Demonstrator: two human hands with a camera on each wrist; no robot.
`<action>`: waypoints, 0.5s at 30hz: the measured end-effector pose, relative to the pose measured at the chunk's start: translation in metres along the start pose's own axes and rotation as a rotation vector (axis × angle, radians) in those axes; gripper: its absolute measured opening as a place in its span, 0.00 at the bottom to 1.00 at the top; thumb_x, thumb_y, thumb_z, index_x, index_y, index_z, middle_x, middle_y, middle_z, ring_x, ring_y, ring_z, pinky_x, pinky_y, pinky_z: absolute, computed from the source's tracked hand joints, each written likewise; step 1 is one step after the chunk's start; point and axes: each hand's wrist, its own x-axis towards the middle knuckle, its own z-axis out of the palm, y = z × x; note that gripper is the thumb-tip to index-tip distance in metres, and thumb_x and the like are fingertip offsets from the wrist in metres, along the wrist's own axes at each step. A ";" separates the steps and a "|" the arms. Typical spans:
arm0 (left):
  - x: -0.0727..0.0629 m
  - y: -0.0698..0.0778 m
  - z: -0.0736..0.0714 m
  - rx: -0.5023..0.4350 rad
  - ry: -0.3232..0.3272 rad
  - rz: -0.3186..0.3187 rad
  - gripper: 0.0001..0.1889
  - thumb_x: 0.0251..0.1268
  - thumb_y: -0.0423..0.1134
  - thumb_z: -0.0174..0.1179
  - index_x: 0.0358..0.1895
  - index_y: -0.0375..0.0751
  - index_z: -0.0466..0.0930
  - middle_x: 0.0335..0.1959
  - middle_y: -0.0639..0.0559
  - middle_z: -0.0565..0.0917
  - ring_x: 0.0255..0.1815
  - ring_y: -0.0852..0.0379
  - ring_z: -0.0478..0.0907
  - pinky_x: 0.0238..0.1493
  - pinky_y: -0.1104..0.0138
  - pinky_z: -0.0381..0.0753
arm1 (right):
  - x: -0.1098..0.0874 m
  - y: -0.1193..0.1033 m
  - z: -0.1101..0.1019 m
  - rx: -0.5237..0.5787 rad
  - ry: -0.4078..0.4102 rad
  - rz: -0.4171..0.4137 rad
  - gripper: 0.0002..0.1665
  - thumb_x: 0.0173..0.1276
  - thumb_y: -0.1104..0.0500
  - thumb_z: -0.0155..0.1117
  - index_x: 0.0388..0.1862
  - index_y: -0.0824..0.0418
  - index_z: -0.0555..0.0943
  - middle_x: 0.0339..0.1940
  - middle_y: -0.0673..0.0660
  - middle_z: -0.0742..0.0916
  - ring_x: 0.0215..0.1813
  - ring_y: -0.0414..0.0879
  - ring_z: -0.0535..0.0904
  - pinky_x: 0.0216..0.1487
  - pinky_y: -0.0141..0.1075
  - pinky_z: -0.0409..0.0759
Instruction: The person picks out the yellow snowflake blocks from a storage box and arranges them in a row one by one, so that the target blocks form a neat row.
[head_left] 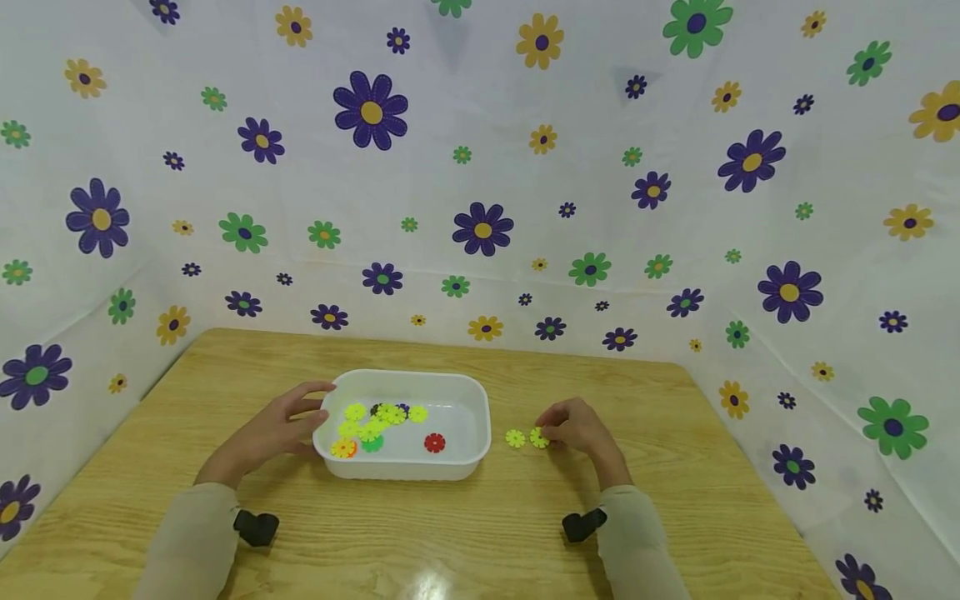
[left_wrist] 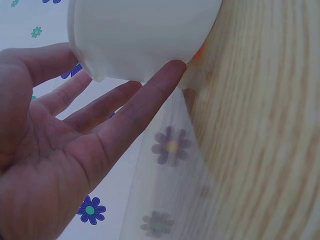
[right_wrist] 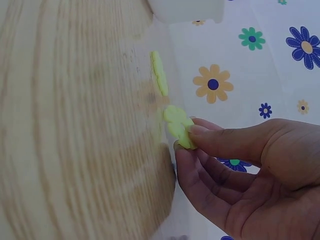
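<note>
My left hand (head_left: 281, 425) rests with nearly straight fingers against the left end of a white plastic tub (head_left: 450, 472). In the left wrist view its fingertips (left_wrist: 175, 67) touch the tub's outer wall and rim. Right of the tub, my right hand (head_left: 581, 429) pinches a yellow flower-shaped plastic disc (right_wrist: 177, 125) between thumb and fingers, tilted close over the table. A second yellow disc (head_left: 515, 438) lies flat between it and the tub. Inside the tub are several yellow discs (head_left: 371, 430), a red disc (head_left: 434, 442), a green disc (head_left: 372, 445) and partly covered dark and orange ones.
The wooden table (head_left: 420, 533) carries the tub left of its middle. A white cloth (head_left: 450, 183) printed with flowers hangs behind the table and along both sides. Black wrist cameras are strapped at both sleeves.
</note>
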 end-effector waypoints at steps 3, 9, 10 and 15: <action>0.000 0.000 0.000 -0.005 -0.005 0.011 0.32 0.81 0.46 0.54 0.81 0.46 0.54 0.80 0.24 0.57 0.69 0.28 0.75 0.52 0.52 0.91 | 0.001 0.001 0.001 0.003 0.002 0.008 0.06 0.69 0.69 0.67 0.43 0.67 0.88 0.40 0.61 0.89 0.37 0.45 0.82 0.41 0.37 0.88; 0.001 -0.001 -0.001 -0.008 -0.004 0.011 0.32 0.81 0.47 0.54 0.80 0.46 0.55 0.80 0.25 0.56 0.69 0.27 0.75 0.51 0.52 0.91 | 0.002 0.002 0.002 0.001 0.004 0.025 0.06 0.69 0.69 0.67 0.43 0.66 0.88 0.41 0.60 0.89 0.37 0.45 0.82 0.42 0.36 0.89; 0.001 -0.001 -0.001 -0.003 -0.006 0.012 0.32 0.81 0.47 0.54 0.80 0.45 0.54 0.80 0.25 0.56 0.69 0.27 0.74 0.51 0.53 0.91 | 0.003 0.003 0.002 0.000 0.005 0.028 0.06 0.69 0.69 0.67 0.43 0.66 0.88 0.41 0.60 0.89 0.37 0.45 0.82 0.42 0.36 0.88; 0.000 0.000 0.000 0.007 0.001 0.003 0.32 0.81 0.48 0.54 0.80 0.46 0.55 0.80 0.25 0.57 0.70 0.27 0.74 0.52 0.53 0.91 | 0.004 0.005 0.002 -0.013 0.017 0.035 0.06 0.68 0.68 0.68 0.42 0.65 0.89 0.40 0.59 0.89 0.37 0.45 0.81 0.43 0.35 0.87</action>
